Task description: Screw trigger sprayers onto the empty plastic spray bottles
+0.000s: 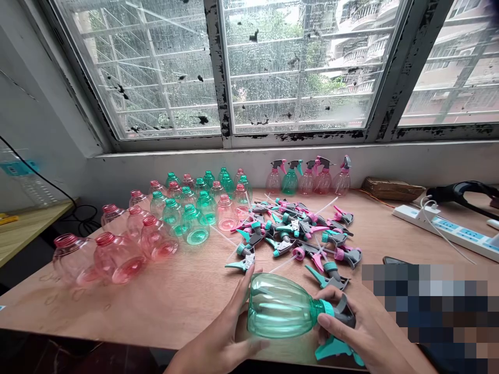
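Note:
A clear green spray bottle (280, 306) lies sideways in the air over the table's front edge, its base to the left. My left hand (228, 324) cups the base end, thumb below and fingers behind it. At the neck, my right hand (346, 322) pinches the teal collar of the grey-and-teal spray head (343, 311), which sits on the bottle's mouth. The teal trigger (335, 349) points down below my right fingers. Just beyond the bottle lies a heap of loose spray heads (292, 228) in grey, pink and teal, with thin clear tubes.
Several open pink bottles (119, 259) and green bottles (197, 226) stand at the left. Against the wall is a row of bottles with spray heads (307, 179). A white power strip (448, 231), a brown package (393, 189) and a black-framed object (463, 195) lie at the right.

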Available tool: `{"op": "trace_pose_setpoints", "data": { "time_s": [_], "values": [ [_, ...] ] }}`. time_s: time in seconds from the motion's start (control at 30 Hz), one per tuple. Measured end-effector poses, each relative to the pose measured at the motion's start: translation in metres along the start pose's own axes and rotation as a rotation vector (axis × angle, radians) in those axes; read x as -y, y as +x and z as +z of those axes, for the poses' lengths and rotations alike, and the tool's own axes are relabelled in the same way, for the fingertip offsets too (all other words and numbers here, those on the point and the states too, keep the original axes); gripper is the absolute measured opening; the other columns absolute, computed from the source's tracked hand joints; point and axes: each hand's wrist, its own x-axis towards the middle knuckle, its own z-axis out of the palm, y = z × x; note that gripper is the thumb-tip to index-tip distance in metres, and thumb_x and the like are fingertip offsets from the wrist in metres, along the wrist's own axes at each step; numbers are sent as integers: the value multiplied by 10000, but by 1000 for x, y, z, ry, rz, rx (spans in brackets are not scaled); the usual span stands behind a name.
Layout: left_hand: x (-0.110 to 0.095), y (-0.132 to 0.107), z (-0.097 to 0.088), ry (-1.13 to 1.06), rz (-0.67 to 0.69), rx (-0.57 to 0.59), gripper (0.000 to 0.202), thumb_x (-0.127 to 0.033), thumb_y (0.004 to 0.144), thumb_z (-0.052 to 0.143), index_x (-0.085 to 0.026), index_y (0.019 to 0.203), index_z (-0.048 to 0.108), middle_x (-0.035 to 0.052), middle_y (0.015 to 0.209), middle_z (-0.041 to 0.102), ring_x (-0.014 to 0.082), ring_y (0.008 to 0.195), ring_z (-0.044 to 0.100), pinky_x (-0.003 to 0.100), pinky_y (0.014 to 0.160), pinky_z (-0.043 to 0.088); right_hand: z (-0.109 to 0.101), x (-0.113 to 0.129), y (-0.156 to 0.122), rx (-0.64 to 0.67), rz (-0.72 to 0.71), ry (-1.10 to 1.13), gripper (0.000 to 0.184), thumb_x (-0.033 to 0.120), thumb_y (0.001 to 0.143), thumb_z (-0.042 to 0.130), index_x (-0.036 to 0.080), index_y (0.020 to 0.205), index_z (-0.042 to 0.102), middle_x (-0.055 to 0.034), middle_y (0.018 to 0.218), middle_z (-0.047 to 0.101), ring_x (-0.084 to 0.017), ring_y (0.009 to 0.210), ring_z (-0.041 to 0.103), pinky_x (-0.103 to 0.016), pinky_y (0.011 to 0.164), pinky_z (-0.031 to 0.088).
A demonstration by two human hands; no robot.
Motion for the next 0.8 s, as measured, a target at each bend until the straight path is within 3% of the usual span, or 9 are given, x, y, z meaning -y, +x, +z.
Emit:
{"op": "trace_pose_setpoints", "data": {
  "time_s": [0.1, 0.27, 0.37, 0.57, 0.67, 0.8],
  "values": [
    [3, 1, -1, 15, 25, 21, 917, -143, 942, 593, -447, 1561, -11, 7, 1709, 46, 287, 1564, 104, 518, 1266, 157, 0, 0, 0, 6, -1, 11, 344, 459, 806, 801, 176, 926, 647, 5, 618, 756, -180, 591, 701, -288, 573, 542],
    [7, 2, -3, -14, 2, 36, 1038, -209, 848, 746, -400, 1575, 31, 29, 1708, 60, 316, 1566, 51, 537, 1270, 72, 1, 1, -1, 12, 14, 2, 364, 453, 799, 809, 179, 966, 638, 7, 617, 758, -184, 601, 690, -293, 576, 529],
    [4, 1, -2, -32, -22, 22, 996, -221, 857, 737, -390, 1577, 69, 19, 1709, 67, 304, 1568, 27, 515, 1274, 88, 2, 3, -2, 6, 15, -16, 379, 473, 793, 807, 182, 966, 635, 2, 619, 764, -187, 600, 692, -296, 577, 527],
    [5, 1, -2, 43, 18, 16, 946, -192, 934, 625, -430, 1565, -39, -1, 1711, 20, 287, 1569, 49, 513, 1273, 107, 4, 6, -3, -9, 24, -10, 400, 501, 779, 809, 186, 961, 640, 17, 611, 757, -179, 601, 695, -284, 583, 527],
    [6, 2, -3, 34, 9, 25, 1014, -192, 894, 687, -430, 1565, -36, -2, 1712, 9, 292, 1570, 13, 530, 1271, 47, 4, 5, -3, -12, 30, -23, 410, 502, 775, 812, 184, 967, 637, 16, 600, 755, -177, 590, 689, -283, 576, 528],
    [4, 1, -3, -66, -34, 35, 985, -222, 880, 714, -387, 1578, 38, 26, 1710, 54, 288, 1566, 89, 503, 1274, 107, 3, 4, -2, -17, 28, -14, 419, 508, 768, 814, 180, 958, 635, 9, 602, 753, -184, 583, 689, -289, 566, 531]
  ]
}}
